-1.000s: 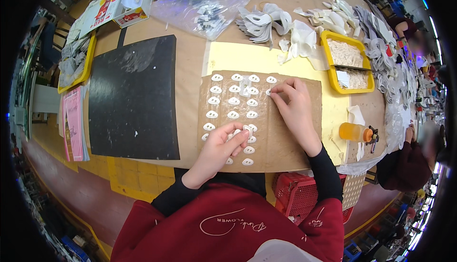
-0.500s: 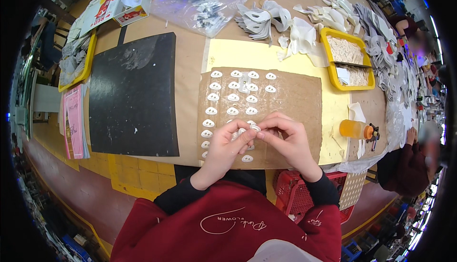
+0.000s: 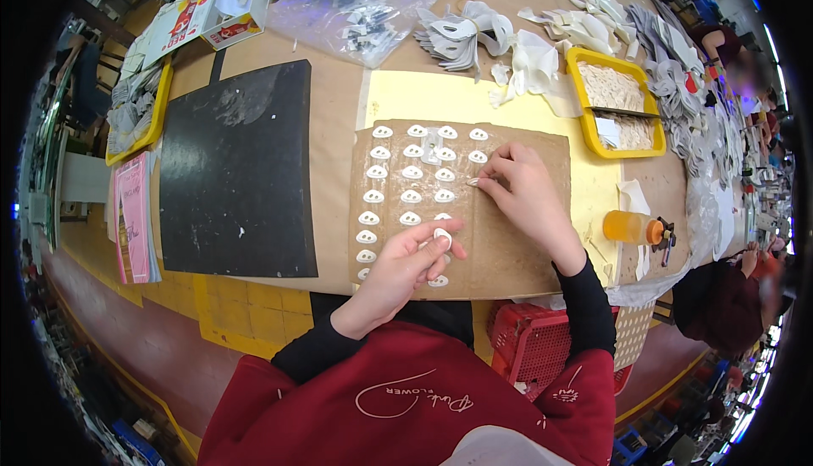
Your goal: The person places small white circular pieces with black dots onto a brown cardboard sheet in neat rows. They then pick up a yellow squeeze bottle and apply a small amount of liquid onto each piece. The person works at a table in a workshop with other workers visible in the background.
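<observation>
A brown cardboard sheet [image 3: 525,254] lies before me, bearing columns of small white rounded-triangle pieces with two holes [image 3: 412,196]. My left hand [image 3: 411,263] is above its lower middle, thumb and fingers pinching one or more of these white pieces [image 3: 442,236]. Over the fourth column, my right hand [image 3: 518,185] pinches another white piece [image 3: 472,182] by its edge, just below the lowest piece in that column. It is at or close to the cardboard; touching I cannot tell. A small clear plastic piece [image 3: 431,146] lies between the upper rows.
On the left lies a black board [image 3: 237,169]. A yellow tray [image 3: 590,140] of small pale pieces stands at the right, above an orange-capped bottle [image 3: 625,227]. Cut white material [image 3: 461,38] lies along the far side. A red crate [image 3: 525,343] stands below the table edge.
My hands have come apart. The right one has moved up and right with a white piece to the fourth column; the left stays low with its own.
</observation>
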The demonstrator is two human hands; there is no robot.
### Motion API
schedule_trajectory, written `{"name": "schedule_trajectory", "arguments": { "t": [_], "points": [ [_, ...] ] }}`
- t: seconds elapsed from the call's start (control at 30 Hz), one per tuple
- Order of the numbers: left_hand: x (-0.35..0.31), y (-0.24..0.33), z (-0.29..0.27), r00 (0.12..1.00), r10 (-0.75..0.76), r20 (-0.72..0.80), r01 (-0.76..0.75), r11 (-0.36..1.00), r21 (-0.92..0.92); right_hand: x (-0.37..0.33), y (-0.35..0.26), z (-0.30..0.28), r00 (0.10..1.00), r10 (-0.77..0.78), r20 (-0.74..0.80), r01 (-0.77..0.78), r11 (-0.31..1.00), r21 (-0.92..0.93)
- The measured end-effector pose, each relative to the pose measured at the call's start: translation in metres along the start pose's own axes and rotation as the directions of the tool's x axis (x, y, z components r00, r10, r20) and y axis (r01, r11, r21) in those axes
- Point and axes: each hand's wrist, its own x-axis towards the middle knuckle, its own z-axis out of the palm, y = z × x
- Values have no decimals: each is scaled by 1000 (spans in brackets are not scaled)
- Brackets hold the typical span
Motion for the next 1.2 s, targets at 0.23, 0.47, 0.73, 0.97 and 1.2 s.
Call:
{"name": "schedule_trajectory", "arguments": {
  "t": [0.23,0.47,0.73,0.97,1.2],
  "points": [
    [4,-5,-7,999,36,5,-37,997,72,4,1,2,1000,-11,0,11,1000,-27],
    [5,-3,-6,1000,20,1,-20,996,85,7,4,2,998,59,19,-60,997,41],
    [5,-3,-2,999,39,-24,-37,996,85,6,-4,2,985,62,-161,-81,991,-111],
    [4,-4,-4,988,121,-94,-113,990,88,-20,-31,-19,986,74,151,-136,879,457],
    [8,-7,1,984,162,-75,-157,985,74,-40,-50,-8,988,96,117,-150,746,649]
  ]
}}
